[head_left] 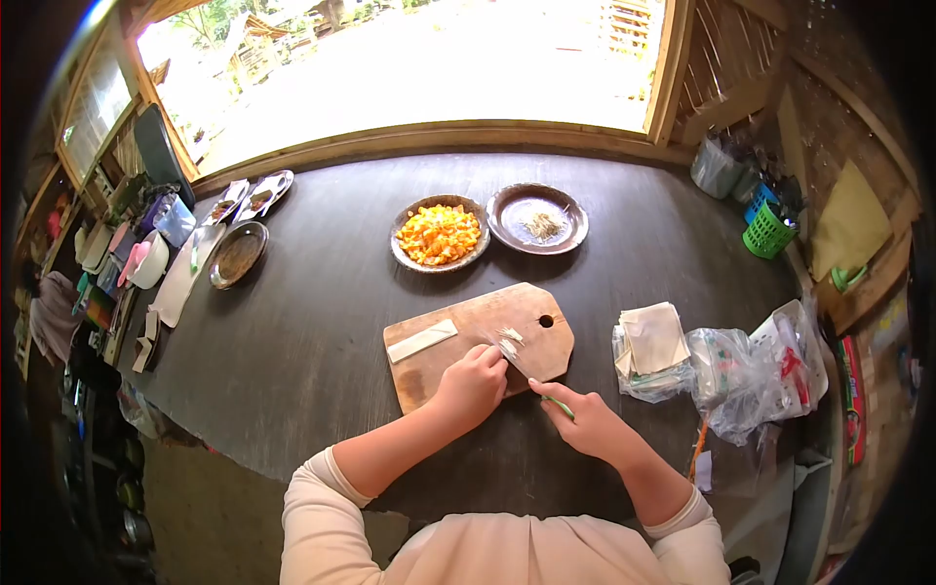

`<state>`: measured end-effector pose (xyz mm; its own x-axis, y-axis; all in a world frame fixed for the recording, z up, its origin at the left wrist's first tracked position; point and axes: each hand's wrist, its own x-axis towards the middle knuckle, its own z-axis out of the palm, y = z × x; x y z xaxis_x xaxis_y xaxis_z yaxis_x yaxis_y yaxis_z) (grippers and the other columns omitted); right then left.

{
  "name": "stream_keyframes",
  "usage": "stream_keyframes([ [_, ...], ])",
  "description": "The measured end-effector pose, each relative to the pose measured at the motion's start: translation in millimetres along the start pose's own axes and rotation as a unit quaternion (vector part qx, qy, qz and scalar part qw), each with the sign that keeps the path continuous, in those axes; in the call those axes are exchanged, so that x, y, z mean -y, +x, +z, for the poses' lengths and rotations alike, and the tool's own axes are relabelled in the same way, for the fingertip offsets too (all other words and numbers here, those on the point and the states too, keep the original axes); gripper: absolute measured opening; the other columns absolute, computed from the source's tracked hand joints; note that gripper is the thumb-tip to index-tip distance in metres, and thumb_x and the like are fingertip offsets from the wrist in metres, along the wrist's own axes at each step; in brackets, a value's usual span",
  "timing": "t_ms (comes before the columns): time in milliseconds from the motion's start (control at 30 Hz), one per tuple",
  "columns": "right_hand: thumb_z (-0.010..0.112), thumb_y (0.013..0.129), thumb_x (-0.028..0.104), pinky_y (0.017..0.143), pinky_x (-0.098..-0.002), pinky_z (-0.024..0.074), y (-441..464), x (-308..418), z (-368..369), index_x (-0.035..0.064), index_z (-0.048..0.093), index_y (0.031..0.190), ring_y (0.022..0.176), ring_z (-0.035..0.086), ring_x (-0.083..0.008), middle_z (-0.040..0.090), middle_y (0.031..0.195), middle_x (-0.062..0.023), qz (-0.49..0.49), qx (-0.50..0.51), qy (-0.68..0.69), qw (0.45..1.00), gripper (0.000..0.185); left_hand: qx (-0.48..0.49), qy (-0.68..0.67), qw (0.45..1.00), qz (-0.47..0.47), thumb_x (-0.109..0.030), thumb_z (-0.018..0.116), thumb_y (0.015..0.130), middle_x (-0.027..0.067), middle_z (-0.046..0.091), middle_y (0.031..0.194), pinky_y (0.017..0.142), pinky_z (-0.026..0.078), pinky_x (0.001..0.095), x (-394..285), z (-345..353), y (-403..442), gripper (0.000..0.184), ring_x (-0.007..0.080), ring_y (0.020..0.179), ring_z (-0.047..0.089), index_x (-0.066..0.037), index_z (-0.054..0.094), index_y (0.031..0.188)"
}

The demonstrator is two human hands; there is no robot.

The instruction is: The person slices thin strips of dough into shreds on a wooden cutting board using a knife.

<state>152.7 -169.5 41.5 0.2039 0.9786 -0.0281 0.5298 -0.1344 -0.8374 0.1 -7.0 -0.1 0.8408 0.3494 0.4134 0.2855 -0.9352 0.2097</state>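
Note:
My right hand (587, 421) grips a knife (556, 404) by its green handle, with the blade pointing up and left over the wooden cutting board (541, 363). On the board, my left hand (472, 378) is closed with its fingers curled beside the blade; whatever they press on is hidden. Thin pale slivers (510, 338) lie just beyond the blade tip. A flat, pale rectangular piece (422, 340) rests on the board's left side, apart from both hands.
Beyond the board stand a plate of chopped orange pieces (440, 234) and a brown plate (538, 219) holding a small pile of thin strips. Right are stacked pale sheets (653, 337), plastic bags (721, 370) and a green basket (768, 232). An oval dish (239, 255) sits left.

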Motion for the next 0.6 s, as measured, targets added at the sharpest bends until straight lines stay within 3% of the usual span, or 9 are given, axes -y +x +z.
stream_keyframes([
  [200,0.057,0.097,0.013,0.059,-0.0345,0.0473,-3,7,-8,0.0155,0.058,0.133,0.051,0.057,-0.0248,0.06,0.07,-0.022,0.044,0.035,0.005,0.998,0.036,0.021,0.004,1.0,-0.003,-0.01,0.065,0.077,0.0063,0.059,0.089,0.077,0.055,0.0332,-2,-3,0,0.007,0.024,0.098,0.061,-0.006,0.061,0.082],
  [367,0.056,0.097,0.012,0.059,-0.0341,0.0472,4,-4,6,0.0141,0.059,0.132,0.052,0.058,-0.0243,0.06,0.069,-0.0212,0.003,0.0,-0.033,0.999,0.035,0.023,0.004,1.0,-0.012,-0.008,0.065,0.075,0.0054,0.06,0.092,0.077,0.055,0.0325,-1,-1,-2,0.01,0.0231,0.1,0.062,-0.005,0.062,0.085],
  [600,0.057,0.097,0.012,0.06,-0.0348,0.0475,-3,6,-6,0.0138,0.057,0.134,0.053,0.058,-0.0282,0.06,0.069,-0.0214,0.04,0.027,0.004,0.999,0.037,0.056,0.021,0.998,-0.011,-0.005,0.064,0.072,0.0047,0.062,0.096,0.079,0.055,0.0311,0,-2,-3,0.015,0.022,0.102,0.062,-0.005,0.063,0.087],
])
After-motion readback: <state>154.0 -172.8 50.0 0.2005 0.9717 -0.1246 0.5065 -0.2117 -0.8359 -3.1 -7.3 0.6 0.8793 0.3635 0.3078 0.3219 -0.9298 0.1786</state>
